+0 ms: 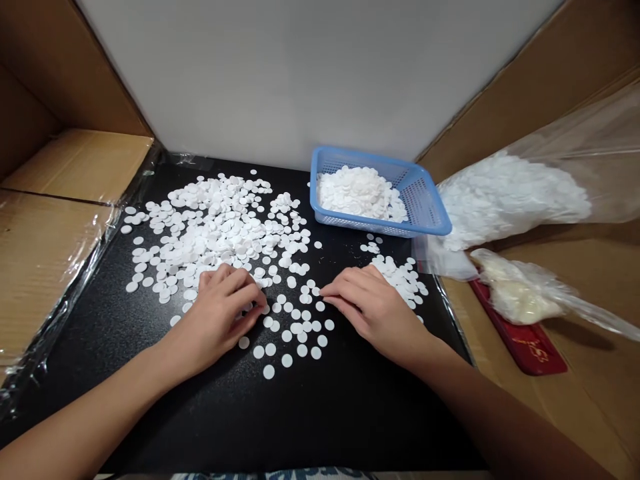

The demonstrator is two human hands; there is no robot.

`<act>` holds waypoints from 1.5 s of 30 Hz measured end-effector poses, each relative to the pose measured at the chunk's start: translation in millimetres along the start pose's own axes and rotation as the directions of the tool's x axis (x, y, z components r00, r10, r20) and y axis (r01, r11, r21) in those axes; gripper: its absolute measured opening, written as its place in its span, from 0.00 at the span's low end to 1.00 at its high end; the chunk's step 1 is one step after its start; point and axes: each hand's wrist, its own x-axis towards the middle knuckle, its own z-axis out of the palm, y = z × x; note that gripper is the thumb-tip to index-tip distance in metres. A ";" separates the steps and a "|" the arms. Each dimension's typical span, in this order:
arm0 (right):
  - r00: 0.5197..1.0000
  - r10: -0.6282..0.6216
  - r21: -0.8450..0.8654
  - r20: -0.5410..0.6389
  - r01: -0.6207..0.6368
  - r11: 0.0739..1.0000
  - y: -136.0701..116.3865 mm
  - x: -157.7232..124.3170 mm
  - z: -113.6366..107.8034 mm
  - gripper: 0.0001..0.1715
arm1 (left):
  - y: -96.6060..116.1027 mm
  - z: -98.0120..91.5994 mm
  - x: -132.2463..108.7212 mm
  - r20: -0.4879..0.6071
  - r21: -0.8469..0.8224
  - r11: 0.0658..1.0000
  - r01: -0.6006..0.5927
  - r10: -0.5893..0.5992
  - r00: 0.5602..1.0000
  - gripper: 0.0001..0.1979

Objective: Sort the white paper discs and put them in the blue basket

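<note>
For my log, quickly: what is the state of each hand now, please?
Left hand: fingers curled over white discs; whether it pinches one cannot be told.
Right hand: open, palm down, fingertips on discs, holds nothing.

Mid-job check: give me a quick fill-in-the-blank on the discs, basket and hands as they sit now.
1. The basket holding white discs is coloured ____.
2. The loose discs lie spread on a mat that is ____ in colour.
3. Between the left hand and the right hand, the one nearer the basket is the ____.
4. The clear bag full of discs lies to the ____ of the basket.

Missing words: blue; black; right; right.
</note>
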 end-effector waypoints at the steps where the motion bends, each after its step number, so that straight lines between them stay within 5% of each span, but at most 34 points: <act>1: 1.000 0.025 0.020 -0.005 -0.025 0.999 2.2 -3.3 -0.3 0.11 | -2.8 -2.3 0.5 -0.028 -0.020 0.999 0.033 -0.034 0.999 0.07; 6: 0.964 0.265 -0.008 -0.004 -0.265 0.964 17.1 -15.0 -6.3 0.15 | -9.5 -12.6 4.6 -0.138 -0.036 0.988 0.153 -0.156 0.978 0.07; 12: 0.933 0.328 -0.113 -0.147 -0.346 0.932 30.8 -13.7 -35.4 0.10 | 7.7 2.2 17.7 0.032 0.081 0.993 0.090 -0.092 0.995 0.04; 16: 0.919 0.389 -0.129 -0.057 -0.393 0.910 32.4 -16.5 -47.0 0.10 | 11.7 12.7 31.5 0.091 0.110 0.987 0.115 -0.125 0.988 0.07; 22: 0.917 0.397 -0.156 0.025 -0.389 0.908 34.6 -19.9 -27.0 0.12 | 6.4 9.1 40.3 0.157 0.094 0.976 0.194 -0.207 0.966 0.08; 25: 0.920 0.391 -0.198 0.004 -0.383 0.903 35.3 -22.2 -16.1 0.13 | 12.3 -3.5 39.1 0.147 -0.109 0.970 0.219 -0.202 0.968 0.07; 27: 0.924 0.382 -0.254 -0.024 -0.375 0.891 36.5 -24.6 -12.1 0.13 | 21.0 -11.6 38.1 0.191 -0.367 0.875 0.315 -0.261 0.946 0.09; 30: 0.938 0.344 -0.339 -0.053 -0.341 0.877 39.3 -28.2 -10.3 0.09 | 35.4 -14.8 36.7 0.345 -0.692 0.542 0.477 -0.331 0.878 0.12; 33: 0.938 0.345 -0.345 -0.030 -0.333 0.877 39.6 -29.3 -11.5 0.06 | 44.3 -7.0 35.0 0.461 -0.816 0.197 0.543 -0.343 0.818 0.15; 36: 0.943 0.331 -0.303 -0.020 -0.322 0.897 35.1 -27.8 -13.5 0.03 | 47.7 1.4 33.4 0.533 -0.825 -0.037 0.564 -0.382 0.755 0.18; 41: 0.935 0.304 -0.323 -0.184 -0.350 0.880 26.8 -24.9 -16.0 0.22 | 50.7 3.5 32.7 0.611 -0.786 -0.204 0.583 -0.393 0.687 0.20; 45: 0.936 0.286 -0.293 -0.206 -0.338 0.894 18.3 -22.2 -17.7 0.25 | 52.9 3.6 32.8 0.638 -0.769 -0.270 0.580 -0.393 0.662 0.18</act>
